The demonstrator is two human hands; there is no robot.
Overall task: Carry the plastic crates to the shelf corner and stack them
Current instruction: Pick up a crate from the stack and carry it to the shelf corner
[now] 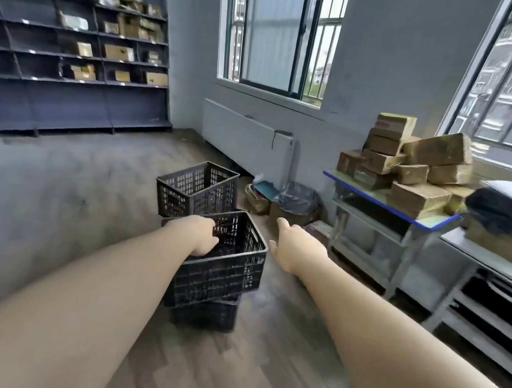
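Top crate [230, 264] sits tilted on a lower crate [205, 315], which stands on the floor [55, 209] in the middle of the room, so the pair is nowhere near its goal yet. The left hand [202, 235] grips the near left rim, its fingers [212, 240] curled over the edge into the basket. The right hand [293, 249] hangs just beside the right rim without touching it, its fingers [283, 225] loosely spread and holding nothing. The step in hand looks like taking hold for the lift: the right hand should catch the opposite rim so the top crate levels out, and the load then rises evenly instead of sliding off. A far crate [197, 190] waits on the floor just behind. The shelf [72, 55] stands against the far left wall, well apart.
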